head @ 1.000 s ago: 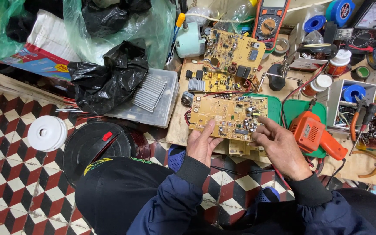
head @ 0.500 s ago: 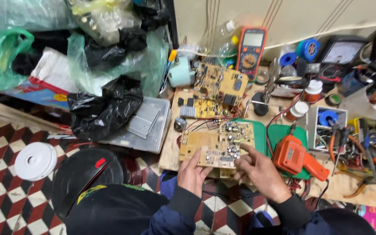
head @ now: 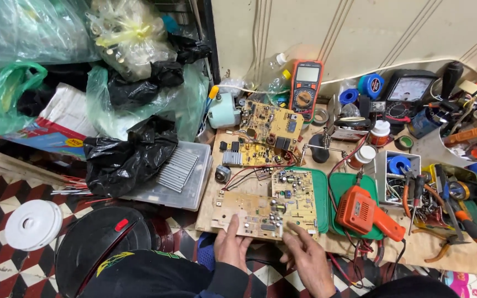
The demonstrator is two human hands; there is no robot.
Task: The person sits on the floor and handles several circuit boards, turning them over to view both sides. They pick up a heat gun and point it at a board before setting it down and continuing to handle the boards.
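Observation:
My left hand (head: pixel 233 246) rests on the near edge of a tan circuit board (head: pixel 252 214) lying flat on the low wooden bench (head: pixel 415 251). My right hand (head: pixel 307 259) is beside it, its fingers touching the board's near right corner. A second board (head: pixel 293 191) lies just beyond on a green tray (head: pixel 321 198). Farther back sit two more yellow boards (head: pixel 269 124) with a black heat sink. Red and black wires run from the boards. Neither hand lifts anything.
An orange soldering gun (head: pixel 368 214) lies on a green tray to the right. A multimeter (head: pixel 306 88), tape rolls, pliers and screwdrivers crowd the back and right. Plastic bags and a clear lidded box (head: pixel 180 176) stand left. A white reel (head: pixel 33 223) and black round housing (head: pixel 103 245) sit on the tiled floor.
The camera has pulled back and tilted up. Both hands slid toward me to the board's near edge, and the board now lies flat on the bench.

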